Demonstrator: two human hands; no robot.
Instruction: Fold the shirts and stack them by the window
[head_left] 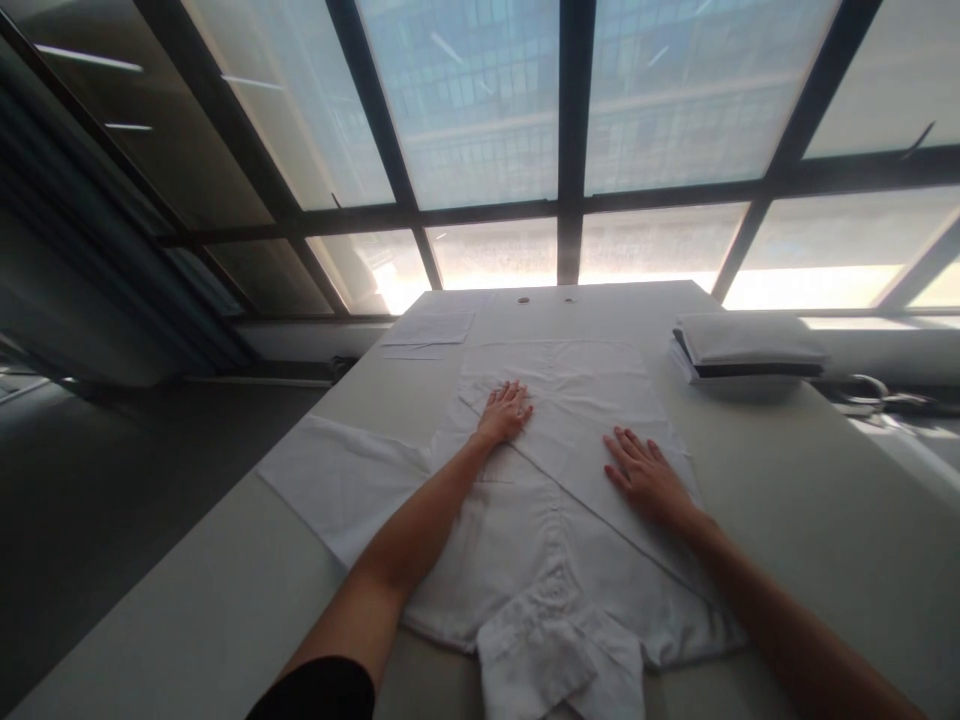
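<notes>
Curtain (90, 220), dark, hanging at far left beside the windows.

White table (187, 590), running away toward the glass.

Outer sleeve (345, 485), white, flat, extending from the shirt's left side to the table edge; neither hand on it.

Pale flat piece (427, 328), beyond that sleeve, near the table's far-left edge; paper or cloth, cannot tell.

Left hand (506, 412), palm down, fingers slightly parted, gripping nothing; rests on the shirt near the end of the laid-over sleeve.

White button-front shirt (559, 530), mid-table, buttons up, hem toward the windows; body spread out, lightly creased around the placket.

Collar (517, 650), at the person's end, flaps lying toward the lower edge of view.

Laid-over sleeve (570, 440), crossing the shirt front diagonally from the near right shoulder to beside the left hand.

Right hand (645, 475), palm down, fingers splayed, holding nothing; rests on the cloth at the shirt's right side.

Step in hand, as judged: smoothing the crossed sleeve against the body. The next move seems to call for light, flat pressure, with the outer sleeve free to be handled likewise.

Folded cloth stack (750, 340), white with a dark layer, at right, apart from the shirt.
</notes>
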